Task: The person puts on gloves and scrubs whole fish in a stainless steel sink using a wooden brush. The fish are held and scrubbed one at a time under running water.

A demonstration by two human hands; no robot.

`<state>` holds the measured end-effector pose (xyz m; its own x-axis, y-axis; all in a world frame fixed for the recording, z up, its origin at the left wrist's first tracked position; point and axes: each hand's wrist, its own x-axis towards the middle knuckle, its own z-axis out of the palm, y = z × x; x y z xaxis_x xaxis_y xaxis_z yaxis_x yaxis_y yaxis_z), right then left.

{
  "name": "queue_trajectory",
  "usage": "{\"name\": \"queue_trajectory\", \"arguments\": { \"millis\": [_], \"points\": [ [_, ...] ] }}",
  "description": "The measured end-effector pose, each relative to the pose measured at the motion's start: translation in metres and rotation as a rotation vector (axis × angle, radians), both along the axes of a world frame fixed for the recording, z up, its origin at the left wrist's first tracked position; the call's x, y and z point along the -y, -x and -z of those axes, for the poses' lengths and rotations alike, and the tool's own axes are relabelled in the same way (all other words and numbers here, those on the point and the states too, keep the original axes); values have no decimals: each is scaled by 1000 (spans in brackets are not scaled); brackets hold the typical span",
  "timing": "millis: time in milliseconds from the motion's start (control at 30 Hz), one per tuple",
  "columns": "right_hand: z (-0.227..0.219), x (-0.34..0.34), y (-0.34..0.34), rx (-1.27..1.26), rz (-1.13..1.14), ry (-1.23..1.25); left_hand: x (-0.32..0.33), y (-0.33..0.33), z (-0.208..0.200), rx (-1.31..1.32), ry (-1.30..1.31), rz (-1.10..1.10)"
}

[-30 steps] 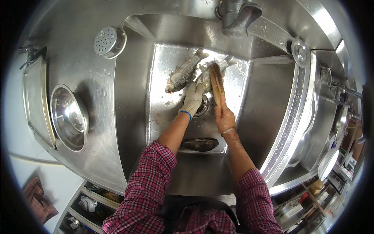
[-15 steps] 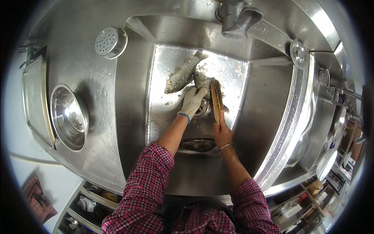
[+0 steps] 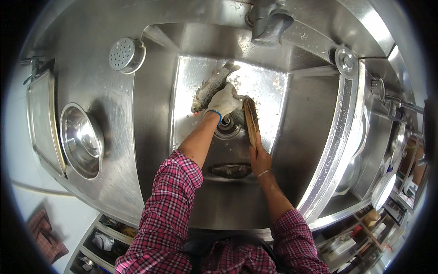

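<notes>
My left hand [image 3: 226, 100], in a white knit glove with a blue cuff edge, is closed over a grey fish [image 3: 240, 118] near the sink drain. The glove hides most of that fish. My bare right hand [image 3: 261, 160] grips a long, narrow wooden tool [image 3: 251, 122], dark along one side, its far part lying against the fish; its exact kind does not show. A second scaly fish [image 3: 211, 89] lies slantwise just beyond the glove. Closer to me, a third, dark fish [image 3: 232, 171] rests crosswise in the sink.
The steel sink [image 3: 303, 123] has a round drain [image 3: 226, 129] and a faucet [image 3: 271, 27] at its far side. Left on the counter stand a steel bowl [image 3: 82, 140], a perforated round strainer [image 3: 124, 55] and a tray [image 3: 44, 121]. A round lid [image 3: 346, 62] sits far right.
My gloved left hand has shifted up and right and now covers the head end of the held fish. The wooden tool has shifted slightly in my right hand's grip area, toward the left.
</notes>
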<state>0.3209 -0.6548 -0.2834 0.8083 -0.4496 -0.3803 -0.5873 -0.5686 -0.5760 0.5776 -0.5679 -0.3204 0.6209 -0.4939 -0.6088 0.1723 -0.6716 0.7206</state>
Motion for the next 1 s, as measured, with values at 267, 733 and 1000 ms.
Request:
{"name": "queue_trajectory", "arguments": {
  "millis": [267,733,1000],
  "points": [
    [1,0,-2,48,100,-54,-19,18,0,-298,56,-207],
    [5,16,-22,55,41,-41,-16,72,-1,-791,379,-644],
    [-25,10,-1,30,59,-144,-8,55,8,-422,390,-527]
  ]
}}
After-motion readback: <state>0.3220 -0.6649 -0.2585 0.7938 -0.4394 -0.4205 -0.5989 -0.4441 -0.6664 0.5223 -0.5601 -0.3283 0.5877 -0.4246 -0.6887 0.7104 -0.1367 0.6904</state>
